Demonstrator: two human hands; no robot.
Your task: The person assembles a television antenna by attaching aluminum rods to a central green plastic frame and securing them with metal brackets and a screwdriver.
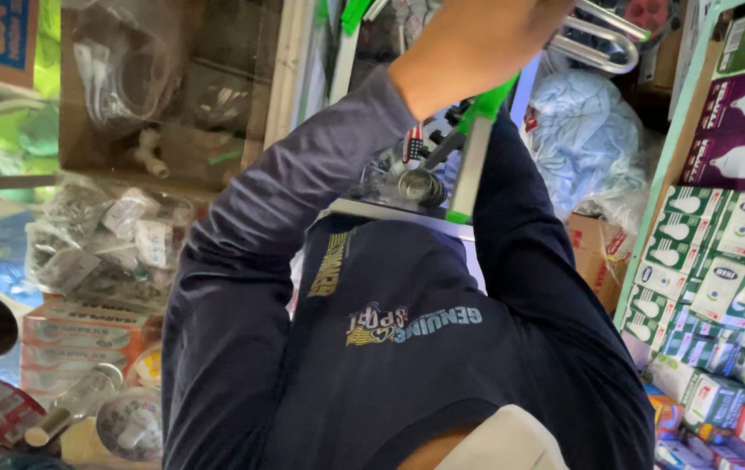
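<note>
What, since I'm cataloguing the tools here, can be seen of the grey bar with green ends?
The grey bar is a flat, straight strip, metal by its look, with bright green plastic-looking pieces at both ends. It runs nearly upright in the picture between two dark blue sleeves, lower end at a pale board edge beside a round metal part. No hand shows on it.

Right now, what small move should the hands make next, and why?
Probably draw the left forearm slowly back toward the chest. Its hand is out of view past the top edge, close to the chrome looped tube. The green-and-white bar stands just under the arm and could be knocked.
</note>
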